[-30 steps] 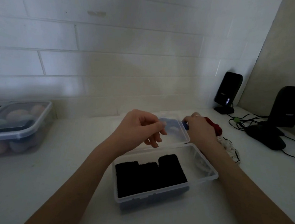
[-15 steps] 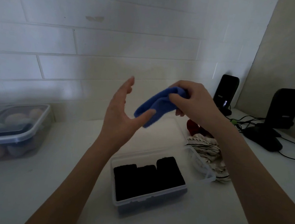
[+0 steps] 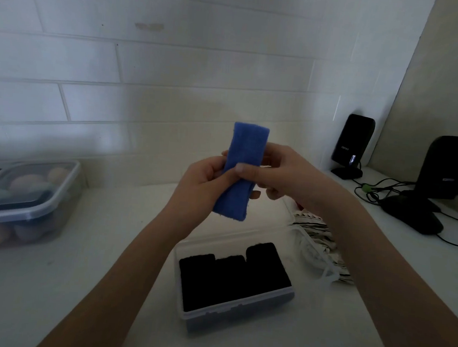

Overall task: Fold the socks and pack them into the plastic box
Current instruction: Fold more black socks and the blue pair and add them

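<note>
Head view: a blue sock (image 3: pixel 241 171) was pinched upright by the left hand (image 3: pixel 203 189) and right hand (image 3: pixel 283 175) above the plastic box (image 3: pixel 233 316), where 3 folded black socks (image 3: pixel 234 274) were already packed; striped socks (image 3: pixel 319 236) on the table (image 3: pixel 109 259) remained.

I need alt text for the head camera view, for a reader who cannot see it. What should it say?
Both bare hands, left hand and right hand, hold a blue sock upright above an open clear plastic box with three folded black socks inside. A lidded container stands at left, striped socks and two black speakers at right.
</note>
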`<action>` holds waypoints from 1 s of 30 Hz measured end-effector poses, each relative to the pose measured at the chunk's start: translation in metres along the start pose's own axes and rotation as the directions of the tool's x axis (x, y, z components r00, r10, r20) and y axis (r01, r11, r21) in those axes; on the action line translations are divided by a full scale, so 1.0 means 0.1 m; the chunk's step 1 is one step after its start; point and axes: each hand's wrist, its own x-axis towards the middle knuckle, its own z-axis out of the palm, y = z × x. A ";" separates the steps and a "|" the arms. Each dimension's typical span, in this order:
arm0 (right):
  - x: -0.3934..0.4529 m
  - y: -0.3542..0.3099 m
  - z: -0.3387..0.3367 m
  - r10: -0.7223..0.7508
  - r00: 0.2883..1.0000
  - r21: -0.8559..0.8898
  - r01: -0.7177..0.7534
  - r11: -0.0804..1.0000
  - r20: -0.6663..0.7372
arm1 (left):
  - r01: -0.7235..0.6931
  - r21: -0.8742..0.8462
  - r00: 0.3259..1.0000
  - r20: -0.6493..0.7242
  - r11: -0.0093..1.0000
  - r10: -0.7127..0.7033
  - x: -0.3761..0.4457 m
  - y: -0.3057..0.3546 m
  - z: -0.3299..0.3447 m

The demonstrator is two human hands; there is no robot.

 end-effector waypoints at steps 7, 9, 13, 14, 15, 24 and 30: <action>0.02 0.02 0.03 -0.102 0.991 -0.050 0.098 0.994 -0.082 | 0.126 -0.106 0.992 0.032 0.986 -0.124 0.02 -0.03 0.00; 0.02 0.02 0.02 -0.112 0.991 -0.030 0.110 0.993 -0.073 | 0.120 -0.117 0.993 0.026 0.986 -0.118 0.02 -0.04 0.00; 0.00 0.03 -0.04 -0.179 0.976 -0.028 0.177 0.984 -0.128 | 0.086 -0.209 0.992 -0.069 0.974 -0.102 0.05 -0.03 -0.06; 0.00 0.03 -0.06 -0.222 0.966 -0.042 0.218 0.975 -0.130 | 0.088 -0.245 0.989 -0.097 0.965 -0.115 0.05 -0.03 -0.08; -0.01 0.02 -0.06 -0.269 0.956 -0.060 0.264 0.963 -0.116 | 0.093 -0.286 0.983 -0.123 0.954 -0.133 0.06 -0.03 -0.10; 0.08 0.11 0.11 -0.325 0.946 -0.336 0.307 0.890 0.001 | 0.149 -0.392 0.973 -0.105 0.908 -0.205 0.10 -0.06 -0.15; 0.05 0.07 0.08 -0.265 0.963 -0.162 0.254 0.953 -0.053 | 0.118 -0.324 0.984 -0.088 0.939 -0.154 0.09 -0.07 -0.15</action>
